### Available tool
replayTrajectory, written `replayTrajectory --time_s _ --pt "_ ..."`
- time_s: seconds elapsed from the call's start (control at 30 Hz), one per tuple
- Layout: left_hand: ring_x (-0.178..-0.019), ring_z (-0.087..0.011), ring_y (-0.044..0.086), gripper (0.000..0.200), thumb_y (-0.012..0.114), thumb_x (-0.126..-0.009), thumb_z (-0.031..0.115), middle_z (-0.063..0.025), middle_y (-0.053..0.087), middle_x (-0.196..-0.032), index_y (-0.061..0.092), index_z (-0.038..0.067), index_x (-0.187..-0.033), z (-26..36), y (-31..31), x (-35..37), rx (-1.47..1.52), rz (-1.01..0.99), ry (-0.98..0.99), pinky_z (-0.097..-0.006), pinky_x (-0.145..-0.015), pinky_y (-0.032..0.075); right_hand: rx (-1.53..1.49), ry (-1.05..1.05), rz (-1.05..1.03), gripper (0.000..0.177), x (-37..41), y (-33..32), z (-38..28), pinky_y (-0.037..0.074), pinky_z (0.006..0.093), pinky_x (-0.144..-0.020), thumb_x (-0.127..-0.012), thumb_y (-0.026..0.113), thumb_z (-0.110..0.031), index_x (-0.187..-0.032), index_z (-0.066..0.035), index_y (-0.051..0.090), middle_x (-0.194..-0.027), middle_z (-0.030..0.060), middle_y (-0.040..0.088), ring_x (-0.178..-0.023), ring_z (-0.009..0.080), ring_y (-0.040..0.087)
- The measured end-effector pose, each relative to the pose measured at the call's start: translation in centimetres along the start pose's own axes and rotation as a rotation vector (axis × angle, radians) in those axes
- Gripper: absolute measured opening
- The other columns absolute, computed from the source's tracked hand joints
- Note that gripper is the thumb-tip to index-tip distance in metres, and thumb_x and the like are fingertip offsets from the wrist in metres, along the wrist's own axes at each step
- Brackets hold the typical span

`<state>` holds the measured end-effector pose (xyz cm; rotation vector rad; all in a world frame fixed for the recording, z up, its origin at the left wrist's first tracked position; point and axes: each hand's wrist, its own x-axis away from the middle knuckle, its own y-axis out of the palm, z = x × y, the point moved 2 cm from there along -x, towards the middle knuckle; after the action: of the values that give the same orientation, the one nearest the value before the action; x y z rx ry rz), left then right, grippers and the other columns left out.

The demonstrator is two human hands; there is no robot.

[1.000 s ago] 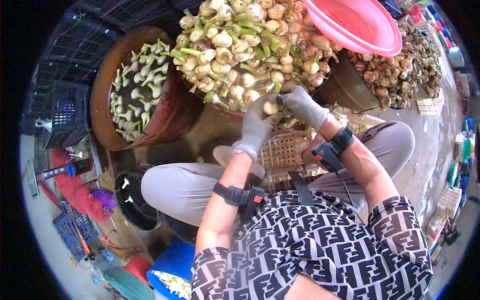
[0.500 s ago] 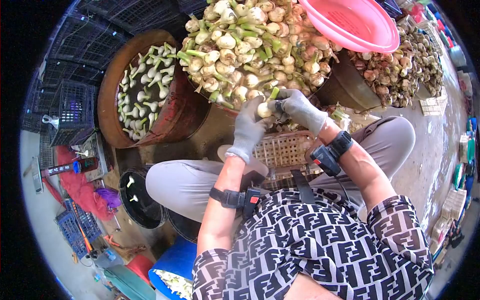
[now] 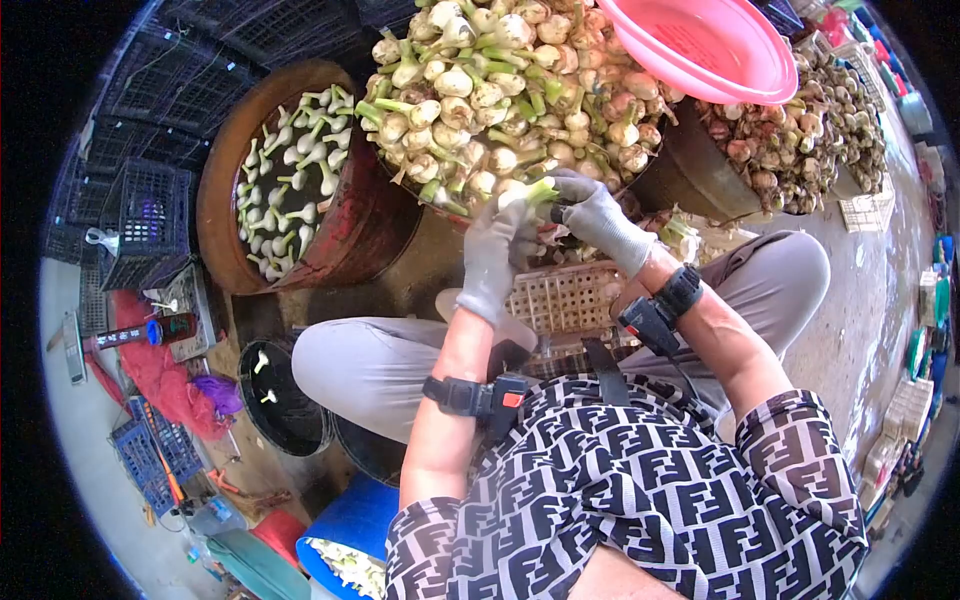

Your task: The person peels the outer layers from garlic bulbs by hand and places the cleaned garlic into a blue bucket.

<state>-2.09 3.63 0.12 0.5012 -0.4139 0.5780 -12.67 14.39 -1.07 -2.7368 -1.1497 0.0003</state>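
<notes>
Between my two gloved hands is a garlic bulb (image 3: 514, 194) with a pale green stem, its stem end pointing right. My left hand (image 3: 493, 255), closed, grips the bulb from below and the left. My right hand (image 3: 606, 228) is closed at the stem end, with a small dark piece (image 3: 562, 213) at its thumb and fingers; whether this is a tool or a finger cover I cannot make out. Just beyond both hands rises a big heap of garlic (image 3: 470, 100) in a round container. Below them sits a perforated plastic crate (image 3: 565, 300), partly hidden by my left hand.
A rusty drum (image 3: 225, 200) at left holds cleaned garlic in dark water. A pink basin (image 3: 700, 45) rests over the heap's right side, beside another heap of browner garlic (image 3: 775, 150). Near my left knee stand a black bucket (image 3: 285, 425) and a blue bucket (image 3: 345, 520). Dark crates (image 3: 150, 215) line the left.
The garlic bulb has turned so that its stem points right rather than upward. My left hand has rolled over the bulb; my right hand has barely moved.
</notes>
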Motion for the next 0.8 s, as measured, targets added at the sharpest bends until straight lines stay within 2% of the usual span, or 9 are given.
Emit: replayTrajectory --time_s 0.13,0.23,0.27,0.37,0.47,0.57,0.67,0.73,0.8 --pt "-0.039 -0.0101 0.044 0.018 0.054 -0.087 0.028 -0.0027 0.056 -0.063 0.055 0.01 -0.092 -0.6 -0.3 -0.6 0.149 0.089 -0.021 -0.0221 -0.028 0.027 -0.208 0.202 0.034 0.021 0.4 0.7 0.9 0.045 0.0254 -0.069 -0.074 0.063 -0.003 -0.095 0.0 0.062 -0.093 0.0077 0.062 -0.074 0.0164 0.055" --pt "-0.038 -0.0095 0.041 0.02 0.052 -0.087 0.028 -0.0022 0.056 -0.064 0.054 0.009 -0.09 -0.5 -0.9 -1.1 0.305 0.062 -0.273 -0.0217 -0.029 0.026 -0.092 0.235 -0.189 0.022 1.2 -0.5 0.0 0.045 0.023 -0.072 -0.076 0.062 -0.001 -0.098 0.001 0.06 -0.088 0.0013 0.062 -0.079 0.0134 0.056" --pt "-0.039 -0.0096 0.043 0.022 0.051 -0.088 0.028 -0.0023 0.057 -0.064 0.057 0.006 -0.09 -0.2 -0.9 -0.8 0.311 0.033 -0.291 -0.021 -0.029 0.026 -0.333 0.211 -0.197 0.022 1.3 -0.5 0.5 0.045 0.0234 -0.072 -0.076 0.062 -0.002 -0.098 0.0 0.06 -0.086 0.0033 0.062 -0.079 0.0134 0.056" --pt "-0.058 -0.0068 0.051 0.025 0.055 -0.086 0.027 -0.0028 0.061 -0.077 0.061 0.003 -0.092 -0.4 -1.7 -1.7 -0.223 0.183 -0.006 -0.02 -0.048 0.041 -0.893 0.42 -0.166 0.022 1.0 -0.4 1.7 0.045 0.0245 -0.073 -0.075 0.06 -0.004 -0.097 0.001 0.059 -0.083 0.0076 0.063 -0.079 0.0129 0.056" --pt "-0.067 -0.0074 0.053 0.025 0.064 -0.081 0.023 -0.0018 0.063 -0.08 0.064 0.001 -0.09 1.7 -1.2 -1.0 -0.37 0.227 0.236 -0.0215 -0.06 0.043 -0.207 0.477 0.006 0.023 0.8 -0.5 0.5 0.044 0.0257 -0.074 -0.075 0.059 -0.004 -0.097 0.002 0.059 -0.088 0.0087 0.062 -0.081 0.0135 0.056" --pt "-0.063 -0.0064 0.05 0.027 0.069 -0.077 0.024 -0.002 0.063 -0.076 0.064 -0.001 -0.087 1.3 -0.8 -1.5 -0.709 0.197 0.333 -0.0191 -0.06 0.041 0.37 0.04 -0.032 0.02 0.7 0.1 -1.6 0.047 0.0305 -0.069 -0.076 0.047 -0.003 -0.091 0.003 0.059 -0.083 0.0125 0.063 -0.076 0.0199 0.06" --pt "-0.063 -0.0079 0.055 0.021 0.068 -0.078 0.019 -0.0021 0.063 -0.071 0.065 0.001 -0.087 0.5 -1.3 -2.2 -0.369 0.124 0.212 -0.0202 -0.059 0.043 -0.064 0.203 -0.16 0.016 -0.2 -2.0 -0.1 0.047 0.0304 -0.069 -0.08 0.05 -0.007 -0.091 0.001 0.058 -0.081 0.0104 0.061 -0.074 0.0165 0.057" --pt "-0.062 -0.0109 0.057 0.014 0.066 -0.078 0.015 -0.0014 0.062 -0.069 0.066 0.003 -0.086 1.2 -2.2 -1.9 -0.057 0.01 0.122 -0.0198 -0.051 0.043 -0.946 0.528 -0.057 0.015 0.4 -3.9 -1.1 0.049 0.0305 -0.067 -0.083 0.045 -0.006 -0.092 -0.001 0.056 -0.075 0.0075 0.058 -0.067 0.0162 0.055" --pt "-0.062 -0.0104 0.058 0.01 0.059 -0.082 0.007 -0.0069 0.063 -0.086 0.06 0.003 -0.091 3.4 -2.0 -0.9 0.063 -0.088 0.193 -0.0213 -0.048 0.046 0.154 0.102 -0.235 0.014 -0.4 -8.1 0.9 0.048 0.0287 -0.062 -0.08 0.046 -0.009 -0.082 -0.002 0.058 -0.075 0.0071 0.059 -0.064 0.0186 0.056"
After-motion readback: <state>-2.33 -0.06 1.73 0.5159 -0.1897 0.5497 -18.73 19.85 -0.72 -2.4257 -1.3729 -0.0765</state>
